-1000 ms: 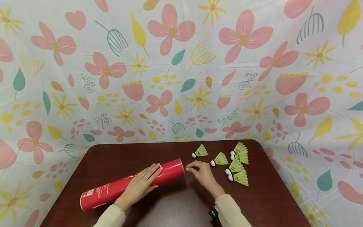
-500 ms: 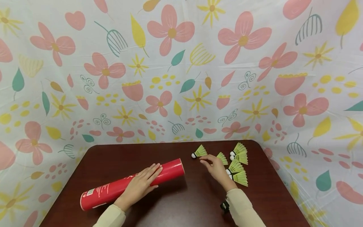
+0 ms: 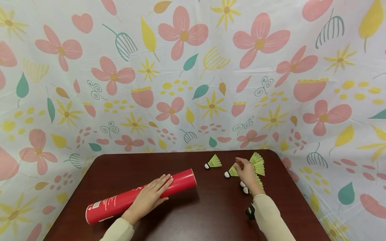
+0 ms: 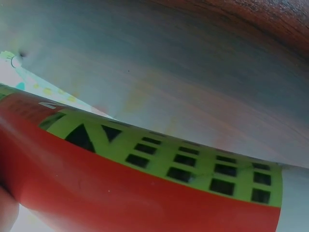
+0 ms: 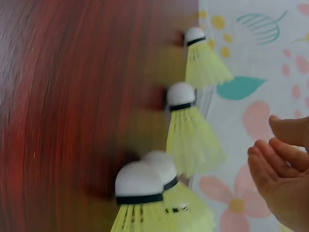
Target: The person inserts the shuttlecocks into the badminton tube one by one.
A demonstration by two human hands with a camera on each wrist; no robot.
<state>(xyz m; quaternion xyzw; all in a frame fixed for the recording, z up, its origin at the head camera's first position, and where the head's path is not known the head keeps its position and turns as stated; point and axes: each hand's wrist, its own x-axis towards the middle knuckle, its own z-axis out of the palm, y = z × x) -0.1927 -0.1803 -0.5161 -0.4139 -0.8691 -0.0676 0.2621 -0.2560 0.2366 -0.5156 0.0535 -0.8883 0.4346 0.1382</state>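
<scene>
A long red shuttlecock tube (image 3: 184, 180) lies slantwise across the left half of the table, its right end pointing toward the back. My left hand (image 3: 147, 196) holds it around the middle, fingers over the top and thumb on the near side. Yellow shuttlecocks with white heads lie at the back right: one alone (image 3: 214, 162), another (image 3: 230, 172) beside my right fingertips, more (image 3: 258, 164) behind the hand. My right hand (image 3: 247, 173) hovers above them, fingers loosely bent and holding nothing. It partly hides a front pair (image 5: 140, 181).
The dark wooden table (image 3: 211, 214) ends at the back against a floral curtain (image 3: 193, 110). A small black device (image 3: 250, 212) sits at my right wrist. The left wrist view shows the tube's green-and-black band (image 4: 193, 166).
My right hand has moved from the tube's right end rightward and slightly back, over the shuttlecocks. My left hand and the tube have stayed where they were.
</scene>
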